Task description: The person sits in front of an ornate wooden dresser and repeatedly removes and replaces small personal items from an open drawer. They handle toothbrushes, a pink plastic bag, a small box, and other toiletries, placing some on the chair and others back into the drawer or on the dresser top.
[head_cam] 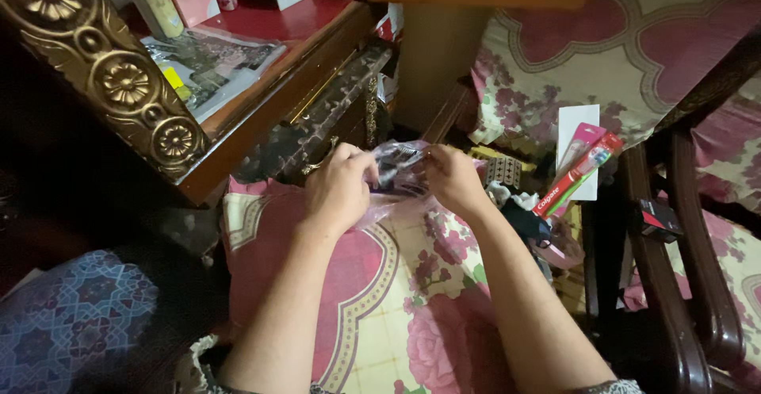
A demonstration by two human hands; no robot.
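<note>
A small clear plastic bag with dark contents is held between both hands above a floral cushion in pink and cream. The left hand is closed around the bag's left side, its fingers curled and pinching the plastic; the right hand grips the opposite edge, fingers pressed together on the film. What lies inside the bag cannot be told — only dark shapes are seen through it.

To the right, a boxed toothpaste in red and a pink-backed toothbrush pack are propped against a white card, beside a heap of small dark and patterned items. A dark wooden chair arm is seen along the right edge. At upper left, an ornate gilded frame stands at the corner of a red-topped desk, on which a plastic-wrapped printed sheet and several small boxes and bottles are laid. A blue patterned fabric is seen at lower left.
</note>
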